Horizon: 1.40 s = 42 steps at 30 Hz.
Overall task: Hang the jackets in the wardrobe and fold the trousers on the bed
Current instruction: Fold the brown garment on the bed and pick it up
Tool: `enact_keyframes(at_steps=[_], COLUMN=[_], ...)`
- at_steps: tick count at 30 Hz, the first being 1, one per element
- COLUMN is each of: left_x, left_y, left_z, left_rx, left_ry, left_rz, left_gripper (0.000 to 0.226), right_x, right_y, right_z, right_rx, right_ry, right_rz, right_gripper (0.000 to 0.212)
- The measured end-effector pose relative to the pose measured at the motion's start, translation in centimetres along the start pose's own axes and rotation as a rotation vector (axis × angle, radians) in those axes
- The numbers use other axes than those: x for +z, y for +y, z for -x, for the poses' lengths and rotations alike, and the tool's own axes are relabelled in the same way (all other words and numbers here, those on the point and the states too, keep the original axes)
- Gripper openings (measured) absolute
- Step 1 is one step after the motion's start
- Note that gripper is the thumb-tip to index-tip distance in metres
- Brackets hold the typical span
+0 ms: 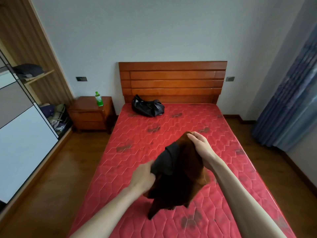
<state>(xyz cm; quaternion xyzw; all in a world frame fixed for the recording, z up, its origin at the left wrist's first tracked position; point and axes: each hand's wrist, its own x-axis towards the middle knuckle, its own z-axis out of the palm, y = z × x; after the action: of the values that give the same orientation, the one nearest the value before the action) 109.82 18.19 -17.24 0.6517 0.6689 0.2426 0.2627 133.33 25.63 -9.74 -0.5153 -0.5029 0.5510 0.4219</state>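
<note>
Here, at the foot of the bed:
Garment: brown garment [187,170] with a black lining or panel, held up over the red mattress [137,134], its lower end trailing down onto it.
Left hand [143,177]: fingers curled round the black edge, gripping from the left side.
Right hand [199,146]: raised higher, pinching the brown top edge; cloth hangs below and left of it.
Headboard end: black bag [147,106] on the mattress.
Nightstand [91,114]: green bottle [98,99].
Left wall: open wardrobe [30,86], folded clothes on shelves.
</note>
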Motion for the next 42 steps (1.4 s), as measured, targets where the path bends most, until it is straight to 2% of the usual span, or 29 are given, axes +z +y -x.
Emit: enact_keyframes(at_steps=[3,7,13,16,18,21,23,25,30,33,36,39,42], left_x=[-1.8,-3.0,-3.0,-2.8,-2.4,-1.5,-1.0,-1.0,-2.5,-4.2,-5.8,-7.2,-8.1], left_y=[0.8,2.8,6.0,6.7,6.5,6.1,5.9,5.9,6.1,5.5,4.3,2.5,1.0], left_z=[-1.2,-2.4,-3.1,-3.5,-3.6,-3.4,-3.3,-3.2,-2.4,-2.4,-2.4,-2.3,-2.0], left_rx=[0.008,0.078,0.062,0.057,0.068,0.053,0.035,0.048,0.134,0.184,0.215,0.215,0.191], left_ry=[0.111,0.13,0.153,0.201,0.203,0.209,0.224,0.205,0.175,0.175,0.172,0.167,0.106], left_rz=[0.058,0.071,0.222,0.287,0.244,0.171,0.171,0.168,0.077,-0.114,-0.387,-0.47,-0.571], left_gripper=[0.019,0.017,0.029,0.04,0.049,0.055,0.055,0.054,0.047,0.045,0.044,0.041,0.047], right_x=[-0.8,-1.1,-1.1,-1.0,-0.8,0.2,1.3,2.4,3.7,3.1,1.4,0.1,-0.4], right_y=[0.9,2.9,5.4,6.0,5.7,5.4,6.4,7.9,10.1,10.8,11.0,9.7,7.1], right_z=[-0.1,-0.4,-0.1,0.6,1.5,2.9,3.6,3.4,1.6,0.4,-0.7,-1.0,-0.9], right_rx=[0.035,0.023,-0.032,-0.122,-0.175,-0.144,-0.136,-0.164,-0.236,-0.194,-0.186,-0.247,-0.336], right_ry=[0.022,0.004,-0.082,-0.118,-0.142,-0.307,-0.373,-0.333,-0.101,-0.057,-0.088,-0.076,-0.016], right_rz=[0.182,0.423,0.613,0.602,0.529,0.471,0.564,0.738,0.942,0.95,0.877,0.763,0.645], right_gripper=[0.028,0.022,0.021,0.023,0.024,0.048,0.067,0.067,0.019,0.016,0.011,0.019,0.023])
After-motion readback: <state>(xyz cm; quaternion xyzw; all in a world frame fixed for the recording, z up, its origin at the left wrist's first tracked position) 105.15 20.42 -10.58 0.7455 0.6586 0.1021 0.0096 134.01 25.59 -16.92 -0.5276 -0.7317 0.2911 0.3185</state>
